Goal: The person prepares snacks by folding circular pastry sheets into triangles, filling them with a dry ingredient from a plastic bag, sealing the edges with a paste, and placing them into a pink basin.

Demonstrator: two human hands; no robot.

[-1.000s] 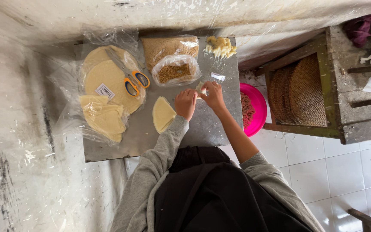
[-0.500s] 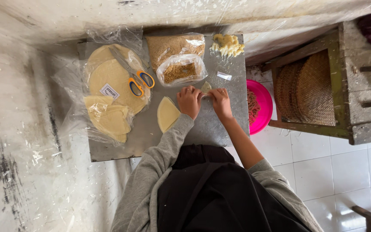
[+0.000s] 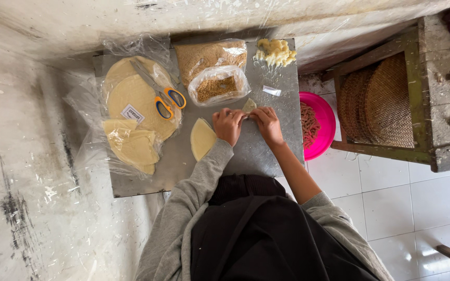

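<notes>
Standing against a stained, paint-flecked wall, a grey metal table (image 3: 266,151) is seen from above; white floor tiles (image 3: 417,198) lie to the right, where a pink bowl (image 3: 326,125) sits beside a wooden frame (image 3: 386,104) holding woven trays. Bagged round wrappers (image 3: 136,99), scissors (image 3: 165,101), bags of crumbs (image 3: 214,73) and a pale mash (image 3: 274,52) are laid on the table. A small pale wrapper piece (image 3: 249,105), apparently folded, is pinched between the left hand (image 3: 228,125) and right hand (image 3: 266,124), both closed on it, near the table's middle.
</notes>
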